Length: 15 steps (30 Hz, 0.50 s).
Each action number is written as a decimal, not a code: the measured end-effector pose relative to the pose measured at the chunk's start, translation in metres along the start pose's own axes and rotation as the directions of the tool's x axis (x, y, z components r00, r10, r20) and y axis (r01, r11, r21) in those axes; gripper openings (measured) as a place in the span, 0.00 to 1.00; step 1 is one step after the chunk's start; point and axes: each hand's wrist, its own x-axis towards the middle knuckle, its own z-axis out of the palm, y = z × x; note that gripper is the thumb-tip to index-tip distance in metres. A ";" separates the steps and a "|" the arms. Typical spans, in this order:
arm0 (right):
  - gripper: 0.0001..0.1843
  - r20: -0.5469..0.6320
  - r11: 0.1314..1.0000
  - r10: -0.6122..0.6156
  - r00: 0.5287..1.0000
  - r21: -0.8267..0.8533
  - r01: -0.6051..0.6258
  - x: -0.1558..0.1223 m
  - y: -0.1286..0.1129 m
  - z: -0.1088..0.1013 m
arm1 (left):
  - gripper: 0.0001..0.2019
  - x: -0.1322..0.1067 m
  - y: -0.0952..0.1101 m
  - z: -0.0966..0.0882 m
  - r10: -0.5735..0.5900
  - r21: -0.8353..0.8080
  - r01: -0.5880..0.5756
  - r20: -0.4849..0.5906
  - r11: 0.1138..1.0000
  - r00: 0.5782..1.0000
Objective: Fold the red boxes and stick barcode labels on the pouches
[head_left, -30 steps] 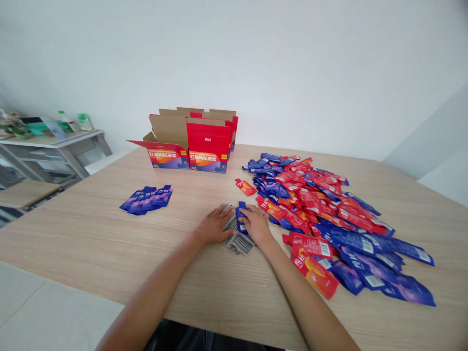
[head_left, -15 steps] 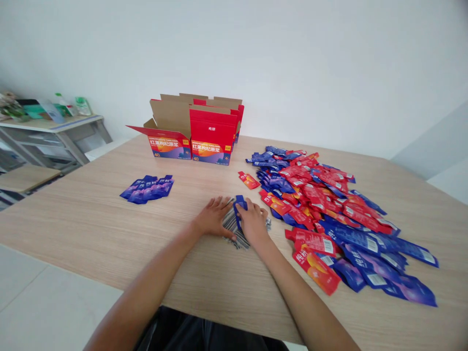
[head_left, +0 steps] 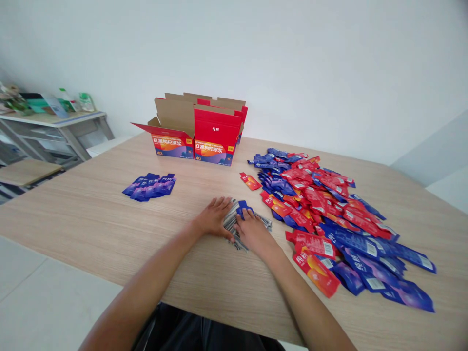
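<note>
Near the table's front, a low pile of thin grey-and-white striped pieces (head_left: pixel 231 220) lies between my hands; I cannot make out what they are. My left hand (head_left: pixel 215 217) rests along the pile's left side, fingers stretched out and thumb spread apart. On top of the pile lies a blue pouch (head_left: pixel 244 205), its upper end showing beyond my fingers. My right hand (head_left: pixel 253 232) lies over this pouch, fingers extended and touching it; the palm hides the pouch's lower part.
Several blue pouches (head_left: pixel 149 187) lie fanned at the left. A large heap of red and blue pouches (head_left: pixel 310 195) covers the right side, with one red pouch (head_left: pixel 250 181) apart. Opened red cartons (head_left: pixel 213 146) stand at the back. A side desk (head_left: pixel 58 122) is far left.
My right hand has slid slightly down and flattened over the blue pouch, which sits lower on the pile. More striped pieces show at the right. My left hand stays nearly in place.
</note>
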 end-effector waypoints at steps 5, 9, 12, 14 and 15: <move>0.32 0.062 0.990 -0.121 0.991 0.080 0.116 -0.022 -0.006 -0.007 | 0.58 0.001 -0.003 0.003 -0.003 0.011 0.003 0.010 1.000 1.000; 0.47 0.060 0.972 -0.156 0.986 0.186 0.143 -0.015 -0.013 0.004 | 0.59 0.000 -0.004 -0.001 0.024 -0.017 -0.024 0.016 1.000 1.000; 0.44 0.014 0.945 -0.196 0.981 0.271 0.185 -0.001 -0.015 0.016 | 0.59 -0.001 -0.004 -0.003 0.021 -0.061 -0.023 -0.038 0.998 0.999; 0.45 0.004 0.929 -0.205 0.979 0.314 0.193 0.004 -0.013 0.020 | 0.60 -0.001 -0.004 -0.004 0.022 -0.089 -0.028 -0.072 0.996 0.997; 0.46 0.004 0.926 -0.205 0.979 0.325 0.192 0.005 -0.011 0.020 | 0.60 -0.001 -0.005 -0.004 0.022 -0.097 -0.030 -0.078 0.995 0.997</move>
